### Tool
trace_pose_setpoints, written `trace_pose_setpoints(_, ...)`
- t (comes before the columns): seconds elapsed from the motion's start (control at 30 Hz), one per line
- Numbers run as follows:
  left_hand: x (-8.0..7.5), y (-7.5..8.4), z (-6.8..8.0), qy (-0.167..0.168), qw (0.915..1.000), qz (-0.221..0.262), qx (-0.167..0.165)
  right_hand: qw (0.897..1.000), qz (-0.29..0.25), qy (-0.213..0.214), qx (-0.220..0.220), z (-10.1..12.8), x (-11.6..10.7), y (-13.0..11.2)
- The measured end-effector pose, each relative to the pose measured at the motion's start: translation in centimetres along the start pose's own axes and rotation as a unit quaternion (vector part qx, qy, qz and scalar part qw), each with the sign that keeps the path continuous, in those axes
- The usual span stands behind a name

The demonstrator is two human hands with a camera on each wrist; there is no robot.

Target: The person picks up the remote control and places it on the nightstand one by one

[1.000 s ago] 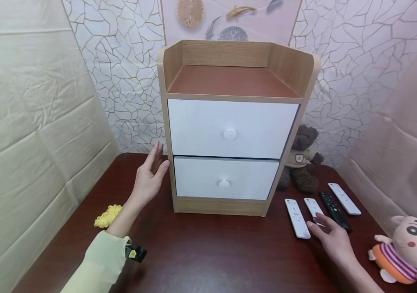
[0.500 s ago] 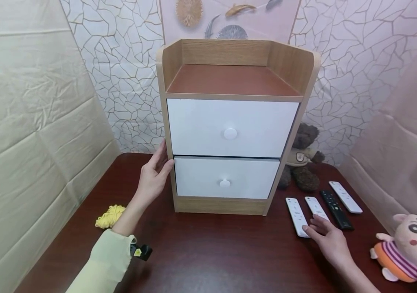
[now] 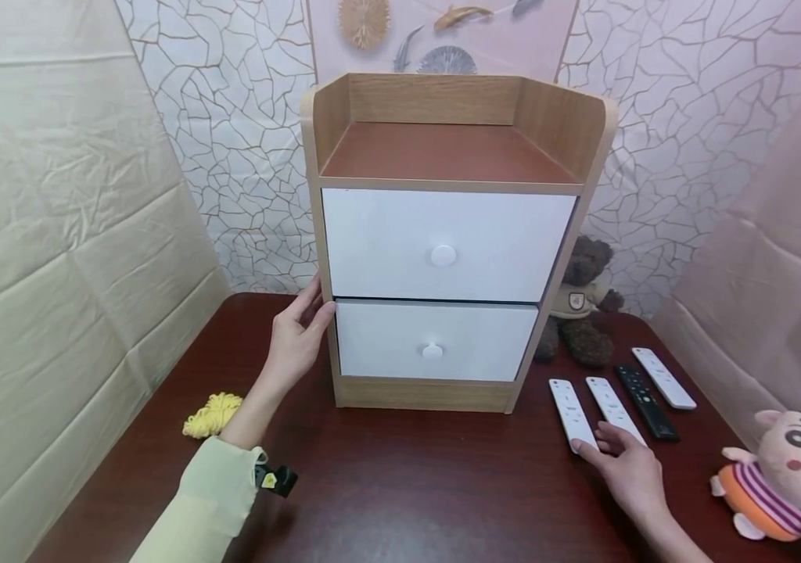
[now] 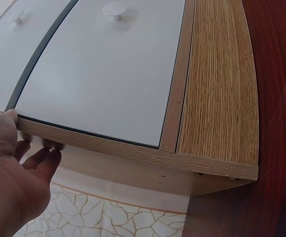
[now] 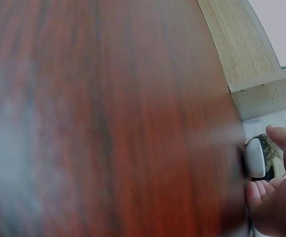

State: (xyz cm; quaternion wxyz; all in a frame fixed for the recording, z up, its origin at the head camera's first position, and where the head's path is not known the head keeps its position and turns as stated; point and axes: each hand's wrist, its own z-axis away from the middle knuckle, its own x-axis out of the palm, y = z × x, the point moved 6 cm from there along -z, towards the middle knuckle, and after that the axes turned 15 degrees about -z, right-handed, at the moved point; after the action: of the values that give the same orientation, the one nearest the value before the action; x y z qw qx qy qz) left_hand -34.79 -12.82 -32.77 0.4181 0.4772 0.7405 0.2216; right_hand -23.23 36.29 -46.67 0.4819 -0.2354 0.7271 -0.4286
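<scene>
Cabinet (image 3: 400,250): upright on the table (image 3: 400,485), two white drawer fronts facing us.
Left hand (image 3: 292,340): relaxed, thumb on the cabinet's front edge, fingers along its outer side; a second ago it hung apart, so we judge the cabinet now braced.
Right hand (image 3: 627,473): thumb and bent fingers parted, astride the near end of the leftmost white remote (image 3: 572,413); shifted over from the middle white remote (image 3: 612,405), making the leftmost, in our judgement, the piece in hand.
Remote contact: perhaps touching; our right wrist view is too poor to tell.
Remotes' place: right of the cabinet, beside a black remote (image 3: 645,400).
Hidden: left fingertips, in our head view; part of the brown bear (image 3: 579,309), behind the cabinet.
Cut off: plush doll (image 3: 788,481), right edge.
</scene>
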Motion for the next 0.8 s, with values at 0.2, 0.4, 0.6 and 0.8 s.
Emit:
trace_pose_setpoints(0.2, 0.04, 0.2, 0.0, -0.001, 1.0, 0.001, -0.006, 1.0, 0.012, 0.0, -0.008, 0.25, 0.46, 0.46)
trace_pose_setpoints(0.4, 0.26, 0.21, -0.16, -0.006, 0.9997, 0.004, -0.023, 0.999, 0.029, 0.021, -0.038, 0.1, 0.57, 0.38)
trace_pose_setpoints(0.6, 0.26, -0.01, 0.08, -0.017, 0.9996, 0.001, -0.022, 0.998, 0.033, 0.033, -0.037, 0.05, 0.56, 0.47)
trace_pose_setpoints(0.8, 0.11, 0.56, 0.3, -0.025, 0.9994, -0.005, -0.025, 0.998, 0.036, 0.039, -0.031, 0.11, 0.59, 0.5)
